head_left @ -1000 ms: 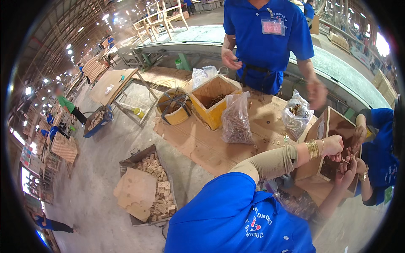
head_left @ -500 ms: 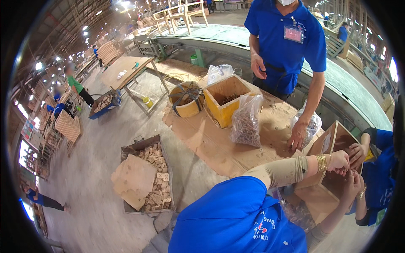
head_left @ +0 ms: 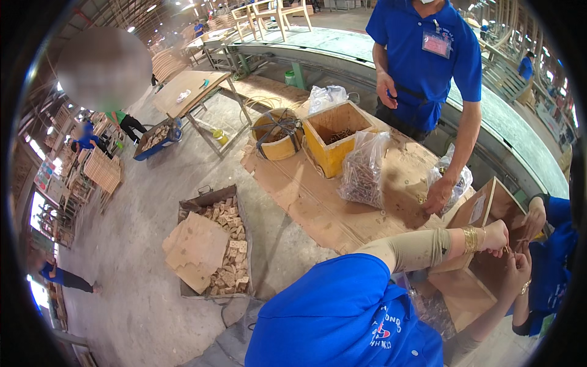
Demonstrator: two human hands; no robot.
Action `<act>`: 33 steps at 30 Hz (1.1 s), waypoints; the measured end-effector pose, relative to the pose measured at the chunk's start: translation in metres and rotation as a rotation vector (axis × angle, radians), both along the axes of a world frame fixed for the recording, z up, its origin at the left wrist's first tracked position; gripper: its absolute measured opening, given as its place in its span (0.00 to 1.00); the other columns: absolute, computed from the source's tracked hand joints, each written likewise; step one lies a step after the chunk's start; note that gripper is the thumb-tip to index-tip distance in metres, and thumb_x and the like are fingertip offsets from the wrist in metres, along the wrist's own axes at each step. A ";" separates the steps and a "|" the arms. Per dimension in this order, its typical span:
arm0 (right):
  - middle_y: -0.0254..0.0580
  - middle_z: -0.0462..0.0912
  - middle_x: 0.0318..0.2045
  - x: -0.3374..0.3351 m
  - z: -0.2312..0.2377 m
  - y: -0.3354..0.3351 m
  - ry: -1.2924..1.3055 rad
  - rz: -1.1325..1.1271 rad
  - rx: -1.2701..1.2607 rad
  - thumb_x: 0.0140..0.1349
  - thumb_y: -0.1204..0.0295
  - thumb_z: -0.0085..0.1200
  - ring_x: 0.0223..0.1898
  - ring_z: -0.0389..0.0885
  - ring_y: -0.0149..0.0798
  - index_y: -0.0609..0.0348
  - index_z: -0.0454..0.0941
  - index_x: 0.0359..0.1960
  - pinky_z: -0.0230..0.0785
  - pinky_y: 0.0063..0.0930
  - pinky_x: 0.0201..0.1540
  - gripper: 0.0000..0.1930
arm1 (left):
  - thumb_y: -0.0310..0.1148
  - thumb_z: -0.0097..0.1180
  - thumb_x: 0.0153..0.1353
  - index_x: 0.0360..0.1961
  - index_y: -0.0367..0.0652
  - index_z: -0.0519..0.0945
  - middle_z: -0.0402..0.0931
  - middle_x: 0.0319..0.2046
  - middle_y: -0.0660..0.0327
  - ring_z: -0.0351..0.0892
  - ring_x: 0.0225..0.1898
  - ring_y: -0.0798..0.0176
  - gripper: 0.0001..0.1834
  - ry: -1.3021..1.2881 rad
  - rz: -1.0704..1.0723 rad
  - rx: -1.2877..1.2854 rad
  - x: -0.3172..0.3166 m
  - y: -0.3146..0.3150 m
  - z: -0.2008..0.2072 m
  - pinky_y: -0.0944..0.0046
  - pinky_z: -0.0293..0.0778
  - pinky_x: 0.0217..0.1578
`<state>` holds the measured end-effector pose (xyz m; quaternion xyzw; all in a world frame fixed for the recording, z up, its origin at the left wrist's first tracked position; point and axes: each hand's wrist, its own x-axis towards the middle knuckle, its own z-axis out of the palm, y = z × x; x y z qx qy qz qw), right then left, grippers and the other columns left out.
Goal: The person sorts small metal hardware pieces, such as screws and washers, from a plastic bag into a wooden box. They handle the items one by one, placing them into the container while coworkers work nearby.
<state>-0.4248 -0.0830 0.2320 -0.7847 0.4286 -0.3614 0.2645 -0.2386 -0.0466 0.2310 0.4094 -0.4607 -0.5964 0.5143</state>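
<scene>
Over the wooden box [head_left: 468, 295], the left hand [head_left: 493, 235] pinches a tiny brassy piece [head_left: 506, 249]; the right hand [head_left: 517, 270] sits just beside — its grip cannot be told. A light, steady pinch would probably suit something so slim. Left of the box, a crinkled, clear bag [head_left: 374, 148] bulges with thin rods [head_left: 362, 185].

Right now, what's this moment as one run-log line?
left hand: fingers curled, hold unclear | right hand: close beside it, hold unclear | wooden box: open, near both | co-worker's hand: by clear bag
</scene>
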 end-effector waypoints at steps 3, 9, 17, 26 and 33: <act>0.25 0.65 0.14 -0.010 0.001 -0.003 0.095 -0.012 -0.209 0.56 0.76 0.49 0.17 0.58 0.18 0.61 0.68 0.19 0.50 0.14 0.18 0.09 | 0.17 0.40 0.46 0.22 0.31 0.74 0.74 0.14 0.52 0.74 0.13 0.65 0.08 -0.113 0.026 -0.045 -0.010 0.002 0.004 0.70 0.66 0.10; 0.27 0.65 0.12 0.020 0.025 0.011 0.148 0.052 0.040 0.55 0.75 0.49 0.16 0.60 0.19 0.62 0.67 0.17 0.50 0.15 0.17 0.10 | 0.17 0.43 0.48 0.19 0.31 0.74 0.74 0.13 0.52 0.76 0.14 0.63 0.07 -0.230 0.061 -0.129 -0.014 0.004 0.001 0.67 0.72 0.14; 0.26 0.69 0.19 0.016 0.007 0.006 -0.218 0.149 0.298 0.57 0.73 0.50 0.22 0.65 0.19 0.60 0.70 0.26 0.56 0.13 0.23 0.05 | 0.19 0.43 0.51 0.19 0.32 0.76 0.74 0.12 0.54 0.73 0.11 0.65 0.09 -0.159 0.023 -0.047 -0.013 0.001 0.006 0.69 0.67 0.10; 0.25 0.70 0.20 0.001 0.010 0.031 -0.661 -0.099 0.466 0.59 0.62 0.47 0.15 0.57 0.17 0.58 0.76 0.41 0.46 0.11 0.14 0.15 | 0.24 0.51 0.48 0.37 0.32 0.75 0.75 0.20 0.57 0.73 0.18 0.68 0.13 -0.371 -0.209 0.116 -0.013 -0.013 0.010 0.70 0.65 0.16; 0.27 0.68 0.14 -0.020 0.006 0.036 -0.745 -0.095 0.588 0.59 0.65 0.46 0.09 0.55 0.17 0.59 0.74 0.41 0.42 0.12 0.11 0.13 | 0.22 0.46 0.53 0.39 0.31 0.72 0.74 0.22 0.57 0.71 0.21 0.71 0.11 -0.307 -0.428 0.159 -0.020 -0.037 0.007 0.75 0.64 0.19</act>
